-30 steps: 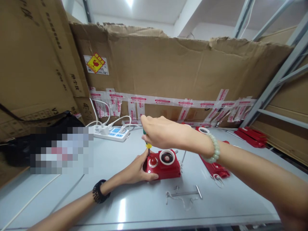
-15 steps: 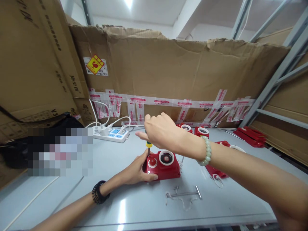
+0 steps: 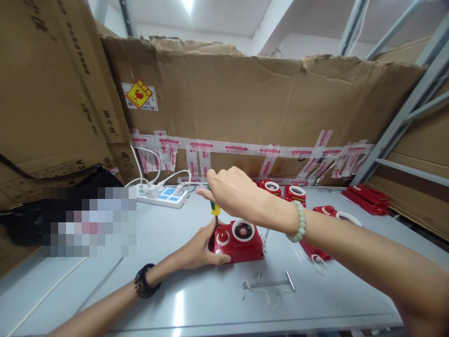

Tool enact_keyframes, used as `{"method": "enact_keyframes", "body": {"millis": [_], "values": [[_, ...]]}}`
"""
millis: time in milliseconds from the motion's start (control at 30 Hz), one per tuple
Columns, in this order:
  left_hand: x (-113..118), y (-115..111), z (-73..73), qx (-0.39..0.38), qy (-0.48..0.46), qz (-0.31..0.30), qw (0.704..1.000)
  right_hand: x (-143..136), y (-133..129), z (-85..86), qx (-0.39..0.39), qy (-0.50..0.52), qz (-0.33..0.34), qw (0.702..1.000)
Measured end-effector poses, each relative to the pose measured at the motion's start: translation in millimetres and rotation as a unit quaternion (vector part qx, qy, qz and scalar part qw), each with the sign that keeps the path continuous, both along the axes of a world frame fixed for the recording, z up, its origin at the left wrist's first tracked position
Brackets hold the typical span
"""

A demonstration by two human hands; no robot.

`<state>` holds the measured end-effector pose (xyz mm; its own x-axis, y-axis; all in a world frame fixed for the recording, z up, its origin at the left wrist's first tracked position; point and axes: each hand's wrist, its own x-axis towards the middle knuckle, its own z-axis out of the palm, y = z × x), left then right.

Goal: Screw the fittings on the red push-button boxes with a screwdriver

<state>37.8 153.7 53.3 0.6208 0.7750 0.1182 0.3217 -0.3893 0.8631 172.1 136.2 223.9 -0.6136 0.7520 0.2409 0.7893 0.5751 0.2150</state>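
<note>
A red alarm box (image 3: 242,253) with a red dome lamp and a white-ringed black disc rests on the table. My left hand (image 3: 198,245) grips its left end, thumb along the front side. My right hand (image 3: 233,194) is wrapped around the handle of a screwdriver (image 3: 215,209), green and yellow, held upright. The screwdriver's tip meets the box's back left corner, beside the dome lamp; the screw there is hidden. In front of the box lies a metal T-shaped rod (image 3: 270,283) with a white string.
More red boxes (image 3: 296,193) stand behind and right of my right forearm. Red housings (image 3: 366,199) lie at the far right. A white power strip (image 3: 161,199) with plugged cables sits at the back left. A cardboard wall (image 3: 245,103) closes off the table's rear.
My right hand has shifted slightly left with the screwdriver, and more of its handle shows. My left hand and the red box stay in place.
</note>
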Motion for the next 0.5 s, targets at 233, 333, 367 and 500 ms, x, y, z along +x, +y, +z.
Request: {"method": "enact_keyframes", "body": {"millis": [233,333,367,500], "values": [[0.1,-1.1,1.9,-0.01,0.008,-0.003,1.0,4.0,3.0,2.0,-0.069,0.024,0.015,0.997],[-0.3,-0.2,-0.1,-0.019,0.005,0.001,1.0,-0.4,1.4,-2.3,-0.006,0.021,-0.006,1.0],[-0.3,0.1,-0.4,-0.016,0.004,0.002,1.0,-1.2,1.0,-2.7,0.0,0.027,-0.012,1.0],[0.3,0.0,0.9,0.0,0.001,-0.008,1.0,2.5,0.2,2.0,-0.066,0.072,-0.004,0.995]]}}
